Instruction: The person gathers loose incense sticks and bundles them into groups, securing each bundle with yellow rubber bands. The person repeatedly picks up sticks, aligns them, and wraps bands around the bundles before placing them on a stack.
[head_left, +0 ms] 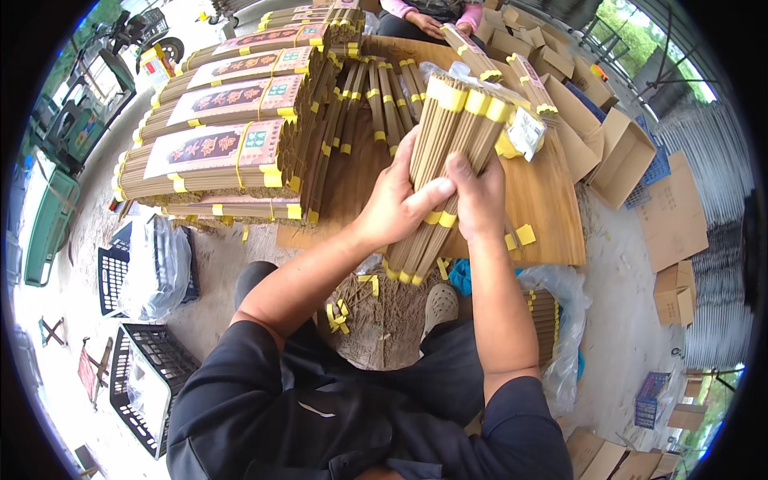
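Note:
Both my hands grip a group of incense stick bundles [438,164], tan sticks wrapped with yellow paper bands, held tilted above the table's near edge. My left hand [402,192] wraps the left side, its thumb across the front. On the right side my right hand [478,192] closes round the bundles, thumb pointing up along them. The palms and the back of the bundles are hidden. Left of my hands, large labelled incense packs [212,152] are stacked in a tall pile. Loose banded bundles [376,100] lie beside the pile on the wooden table [528,188].
A yellow tape roll with a plastic wrapper [524,136] lies behind my right hand. Across the table sits another person [432,24]. Black crates [148,384] stand on the floor at left, open cardboard boxes [620,156] at right. A plastic-lined container [560,328] with bundles is beside my right leg.

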Motion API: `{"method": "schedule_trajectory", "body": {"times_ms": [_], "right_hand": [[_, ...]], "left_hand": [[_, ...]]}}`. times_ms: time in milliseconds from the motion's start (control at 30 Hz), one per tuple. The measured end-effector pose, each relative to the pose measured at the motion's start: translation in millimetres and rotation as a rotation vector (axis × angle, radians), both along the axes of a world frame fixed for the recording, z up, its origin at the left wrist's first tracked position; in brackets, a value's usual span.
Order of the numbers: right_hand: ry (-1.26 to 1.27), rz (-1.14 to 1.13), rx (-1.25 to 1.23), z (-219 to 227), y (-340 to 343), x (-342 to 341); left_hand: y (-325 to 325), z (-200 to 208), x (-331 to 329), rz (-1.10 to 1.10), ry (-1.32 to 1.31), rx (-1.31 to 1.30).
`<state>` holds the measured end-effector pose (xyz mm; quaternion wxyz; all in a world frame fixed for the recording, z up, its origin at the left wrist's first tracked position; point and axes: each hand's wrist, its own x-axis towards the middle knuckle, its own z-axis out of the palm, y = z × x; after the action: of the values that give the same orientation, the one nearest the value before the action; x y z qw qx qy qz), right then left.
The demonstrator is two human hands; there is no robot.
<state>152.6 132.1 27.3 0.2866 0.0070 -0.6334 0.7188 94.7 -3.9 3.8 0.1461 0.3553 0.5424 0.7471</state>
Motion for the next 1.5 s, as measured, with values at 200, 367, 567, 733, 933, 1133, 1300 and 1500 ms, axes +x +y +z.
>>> {"method": "schedule_trajectory", "body": {"times_ms": [200,367,567,733,933,1133,1300,1500], "right_hand": [[-0.539,-0.112,-0.297,-70,9,-21],[-0.539,-0.133,-0.235,-103,15,-33],[-0.537,-0.165,-0.276,-106,13,-31],[-0.622,-0.168,-0.054,-96,17,-33],[-0.456,-0.484,0.456,-49,76,-97],[-0.620,-0.455,1.188,-93,197,-220],[-0.782,-0.485,1.500,-100,191,-246],[-0.549,-0.413,1.024,-54,207,-206]], "left_hand": [[20,-59,-8,-0.061,-0.607,-0.240],[18,-75,-10,-0.056,-0.699,-0.241],[18,-81,-19,-0.132,-0.767,-0.228],[9,-76,-25,-0.300,-0.853,-0.108],[-4,-101,-34,-0.496,-1.038,-0.049],[-19,-111,-17,-0.758,-1.214,0.203],[-36,-118,-17,-0.740,-1.201,0.354],[-35,-106,-24,-0.709,-1.097,0.333]]}}
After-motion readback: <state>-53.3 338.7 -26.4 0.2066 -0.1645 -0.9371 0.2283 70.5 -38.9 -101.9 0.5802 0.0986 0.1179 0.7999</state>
